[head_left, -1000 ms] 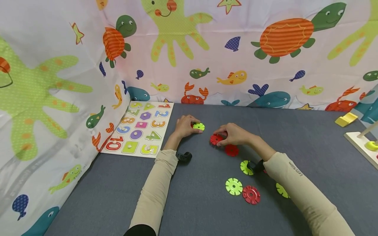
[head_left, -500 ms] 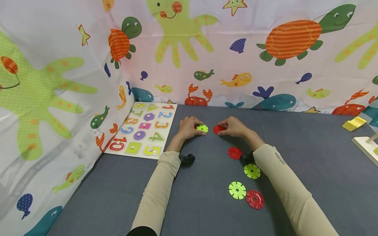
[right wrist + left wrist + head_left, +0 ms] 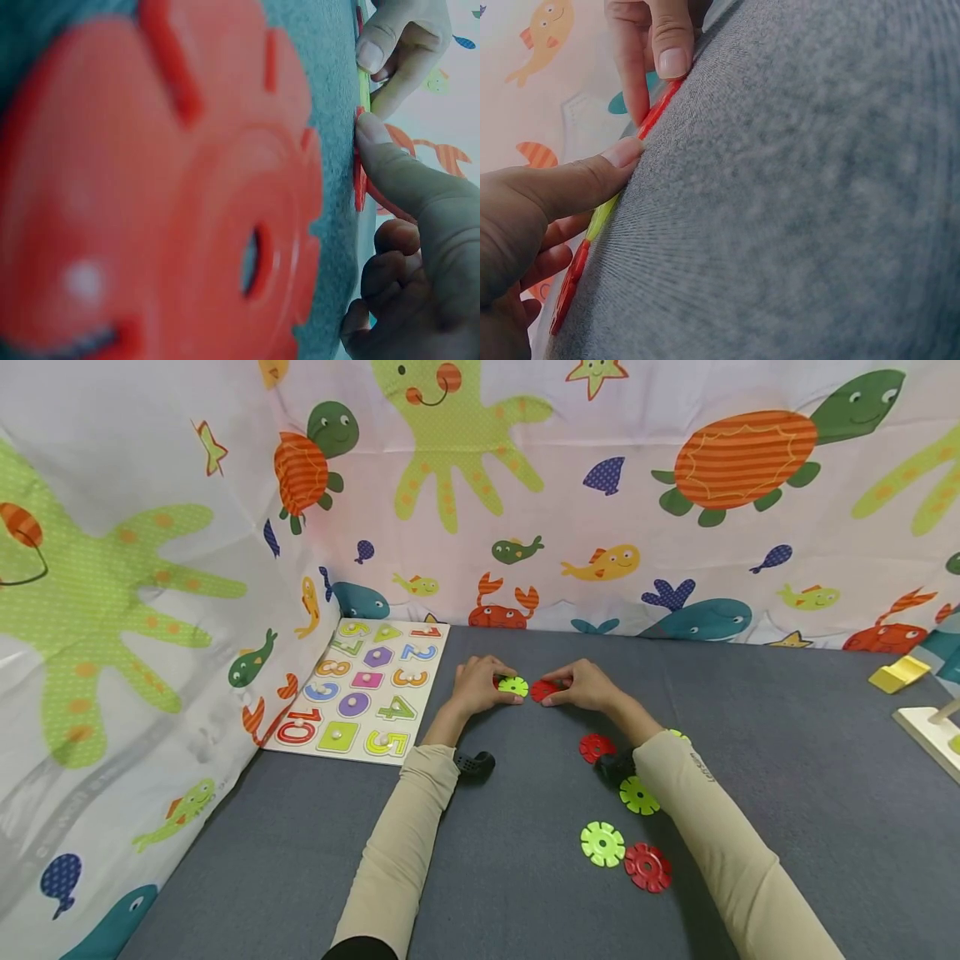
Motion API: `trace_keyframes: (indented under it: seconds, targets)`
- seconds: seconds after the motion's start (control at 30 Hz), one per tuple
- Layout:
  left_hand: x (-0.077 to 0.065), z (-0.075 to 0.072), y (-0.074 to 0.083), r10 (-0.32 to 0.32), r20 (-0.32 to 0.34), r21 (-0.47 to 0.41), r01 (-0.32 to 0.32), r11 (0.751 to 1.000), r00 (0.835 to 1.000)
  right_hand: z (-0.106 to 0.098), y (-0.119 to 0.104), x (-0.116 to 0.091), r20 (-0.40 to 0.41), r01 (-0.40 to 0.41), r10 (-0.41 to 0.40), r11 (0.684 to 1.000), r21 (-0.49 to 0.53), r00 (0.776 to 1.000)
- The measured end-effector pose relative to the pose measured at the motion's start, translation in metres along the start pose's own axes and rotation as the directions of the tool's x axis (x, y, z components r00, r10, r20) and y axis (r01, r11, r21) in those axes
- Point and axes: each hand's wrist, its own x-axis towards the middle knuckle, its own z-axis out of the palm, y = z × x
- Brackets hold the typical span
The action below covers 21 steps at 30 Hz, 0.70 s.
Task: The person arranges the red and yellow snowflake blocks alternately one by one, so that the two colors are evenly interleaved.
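Note:
My left hand point(image 3: 477, 687) pinches a yellow-green notched plastic disc point(image 3: 513, 686) low over the grey table. A red disc point(image 3: 570, 289) adjoins it under the left fingers, mostly hidden in the head view. Opposite, my right hand point(image 3: 588, 685) pinches another red notched disc point(image 3: 541, 691) between thumb and fingers. Its edge stands close to the green disc's edge; in the right wrist view the two seem to meet, but whether their slots are engaged I cannot tell.
Near the right forearm lie loose discs: a red one point(image 3: 597, 748), a green one point(image 3: 639, 796), and a green disc point(image 3: 602, 844) beside a red disc point(image 3: 648, 867). A number puzzle board point(image 3: 367, 693) lies left. A yellow block point(image 3: 900, 674) and wooden peg base point(image 3: 930, 739) stand right.
The right hand has carried its red disc away from the loose red one, up and then left toward the green disc. The left hand keeps its hold, nearly still.

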Motion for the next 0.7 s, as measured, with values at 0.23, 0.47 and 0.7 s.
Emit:
trace_keyframes:
  seconds: [0.23,0.47,0.7]
  targets:
    - [0.0,0.001,0.0,-0.011,-0.001,-0.005,0.011,1.0,1.0,0.001,-0.003,0.0,0.002,-0.016,0.016,1.0,0.001,1.0]
    - [0.001,0.003,0.004,-0.007,0.018,-0.009,0.007,1.0,1.0,-0.011,0.001,-0.011,0.027,-0.027,0.026,0.998,0.053,0.999]
    - [0.0,0.003,0.004,-0.009,0.014,-0.021,0.009,1.0,1.0,-0.042,0.005,-0.039,0.046,0.035,-0.035,0.999,-0.001,0.998]
